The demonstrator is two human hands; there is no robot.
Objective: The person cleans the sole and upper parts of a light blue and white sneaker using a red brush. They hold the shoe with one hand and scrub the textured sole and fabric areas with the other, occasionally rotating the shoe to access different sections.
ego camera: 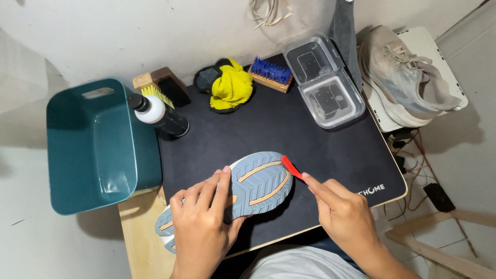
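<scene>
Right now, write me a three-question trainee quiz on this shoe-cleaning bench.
1. True or false: the shoe under the left hand lies sole up.
2. What colour is the tool in the right hand?
3. Which sits left of the black mat: A) teal tub, B) clear box, C) second shoe?

Key: 1 true. 2 red. 3 A.
</scene>
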